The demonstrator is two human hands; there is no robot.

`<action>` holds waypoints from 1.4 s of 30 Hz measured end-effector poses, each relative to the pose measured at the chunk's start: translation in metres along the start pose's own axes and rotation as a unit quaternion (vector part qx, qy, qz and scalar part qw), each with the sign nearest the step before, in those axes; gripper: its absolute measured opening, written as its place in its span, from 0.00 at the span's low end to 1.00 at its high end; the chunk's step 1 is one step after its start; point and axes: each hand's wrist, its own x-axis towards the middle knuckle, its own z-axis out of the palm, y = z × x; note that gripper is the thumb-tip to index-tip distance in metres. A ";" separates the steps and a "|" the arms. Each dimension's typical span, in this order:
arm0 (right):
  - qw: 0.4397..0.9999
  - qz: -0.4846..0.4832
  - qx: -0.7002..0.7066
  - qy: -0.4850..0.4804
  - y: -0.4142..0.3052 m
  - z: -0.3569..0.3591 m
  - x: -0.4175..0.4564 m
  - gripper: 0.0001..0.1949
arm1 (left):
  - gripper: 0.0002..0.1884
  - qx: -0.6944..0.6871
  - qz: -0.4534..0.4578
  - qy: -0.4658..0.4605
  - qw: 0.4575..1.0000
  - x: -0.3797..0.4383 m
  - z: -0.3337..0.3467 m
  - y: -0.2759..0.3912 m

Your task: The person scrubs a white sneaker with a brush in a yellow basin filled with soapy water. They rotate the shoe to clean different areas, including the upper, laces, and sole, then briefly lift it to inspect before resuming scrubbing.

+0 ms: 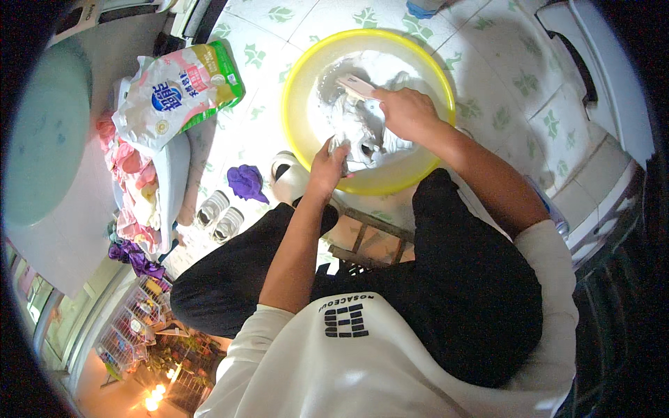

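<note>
A round plastic basin with a yellow rim (289, 141) stands on the tiled floor in front of my knees, holding water and a wet white cloth item (353, 117). My left hand (328, 166) is closed on the lower left edge of this item, by the near side of the basin. Above the basin's right half, my right hand (410, 112) grips a pale pink scrub brush (355, 86) by its end. The brush lies against the upper part of the wet item; its bristles are mostly hidden.
Left of the basin are a detergent bag (183, 89), a light tub heaped with pink clothes (138, 172), a purple cloth (246, 183), a beige clog (288, 177) and small striped shoes (220, 215). A white appliance (609, 78) stands at the right.
</note>
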 end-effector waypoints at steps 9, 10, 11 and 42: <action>0.996 0.078 -0.042 -0.005 -0.001 -0.013 0.008 0.17 | 0.39 0.016 0.011 0.014 1.000 0.018 0.006 -0.015; 0.997 0.067 -0.032 0.027 -0.003 -0.005 0.006 0.15 | 0.39 0.003 0.021 0.017 1.000 0.018 0.009 -0.014; 0.998 0.067 -0.006 0.022 -0.001 0.002 0.005 0.15 | 0.41 0.061 0.012 0.025 0.998 0.019 0.012 -0.012; 0.994 -0.062 -0.065 -0.063 -0.016 0.004 -0.039 0.25 | 0.51 0.132 0.058 0.053 0.988 0.060 0.009 -0.063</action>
